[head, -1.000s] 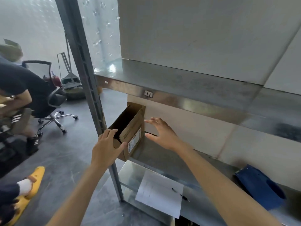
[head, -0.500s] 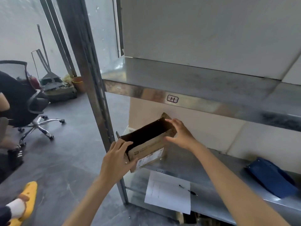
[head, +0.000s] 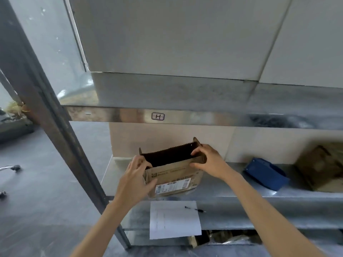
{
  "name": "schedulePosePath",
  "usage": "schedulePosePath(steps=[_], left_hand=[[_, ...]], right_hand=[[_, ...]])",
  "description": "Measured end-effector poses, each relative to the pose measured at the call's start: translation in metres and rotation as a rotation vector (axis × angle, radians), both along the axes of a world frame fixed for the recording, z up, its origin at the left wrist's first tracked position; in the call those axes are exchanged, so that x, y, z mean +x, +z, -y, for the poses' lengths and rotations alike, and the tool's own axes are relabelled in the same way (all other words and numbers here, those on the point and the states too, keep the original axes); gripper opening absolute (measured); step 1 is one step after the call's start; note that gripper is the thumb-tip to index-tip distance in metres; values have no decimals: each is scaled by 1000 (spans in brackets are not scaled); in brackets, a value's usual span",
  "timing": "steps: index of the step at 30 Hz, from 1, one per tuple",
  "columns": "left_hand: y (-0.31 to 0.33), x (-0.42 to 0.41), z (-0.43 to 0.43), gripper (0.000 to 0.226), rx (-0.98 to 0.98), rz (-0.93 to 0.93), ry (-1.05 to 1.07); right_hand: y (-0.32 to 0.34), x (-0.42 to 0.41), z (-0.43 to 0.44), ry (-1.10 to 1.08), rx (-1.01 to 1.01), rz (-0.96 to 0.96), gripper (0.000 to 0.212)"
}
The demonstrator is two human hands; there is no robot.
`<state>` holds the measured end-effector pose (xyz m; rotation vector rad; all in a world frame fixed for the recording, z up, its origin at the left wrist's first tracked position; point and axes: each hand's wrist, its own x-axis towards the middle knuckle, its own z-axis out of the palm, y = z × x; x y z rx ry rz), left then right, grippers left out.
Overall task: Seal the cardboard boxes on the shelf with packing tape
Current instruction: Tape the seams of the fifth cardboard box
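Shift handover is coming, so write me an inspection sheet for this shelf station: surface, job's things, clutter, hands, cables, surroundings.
Surface: metal shelf, middle level, dull and smudged.
Job's things: cardboard box at the shelf's front edge, top open, printed label facing out, no tape visible on it; second box far right, blurred.
Clutter: blue object on the same shelf, too blurred to identify; paper sheet and pen on the shelf below.
Hands: left hand grips the cardboard box's left end; right hand pinches its right flap.
Cables: nothing seen.
Surroundings: upper shelf with H label, steel post, grey floor, chair wheel.
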<state>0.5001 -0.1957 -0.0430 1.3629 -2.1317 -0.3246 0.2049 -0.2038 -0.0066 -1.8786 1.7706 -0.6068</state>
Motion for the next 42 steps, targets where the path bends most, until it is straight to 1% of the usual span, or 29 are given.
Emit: schedulePosePath(steps=[7, 11, 15, 20, 23, 26, 31, 34, 37, 40, 42], left_hand=[[6, -87, 14, 47, 33, -42, -128], [8, -133, 15, 53, 59, -78, -144], [7, -171, 10, 52, 96, -127, -114], [4, -197, 7, 48, 142, -243, -26], [6, -209, 2, 43, 134, -285, 71], [7, -214, 1, 38, 135, -281, 148], [9, -219, 3, 33, 138, -279, 208], [8, -217, 2, 34, 144, -291, 194], [5, -215, -2, 36, 138, -344, 145], [1, -209, -6, 38, 137, -405, 73], [-3, -204, -7, 40, 153, -429, 25]], right_hand=[[-1, -78, -44, -193, -104, 23, 28], [-7, -119, -57, -251, -130, 40, 28], [-10, -157, -61, -229, -104, 16, 27], [-8, -185, -57, -129, -85, -21, 22], [-9, -193, -54, -72, -66, -6, 19], [-10, -196, -54, -35, -71, 24, 16], [-10, -200, -54, -25, -77, 71, 11], [-12, -201, -51, -42, -71, 88, 13], [-11, -203, -48, -51, -66, 98, 13], [-5, -200, -46, -69, -46, 177, 18], [-6, -199, -44, -95, -50, 197, 19]])
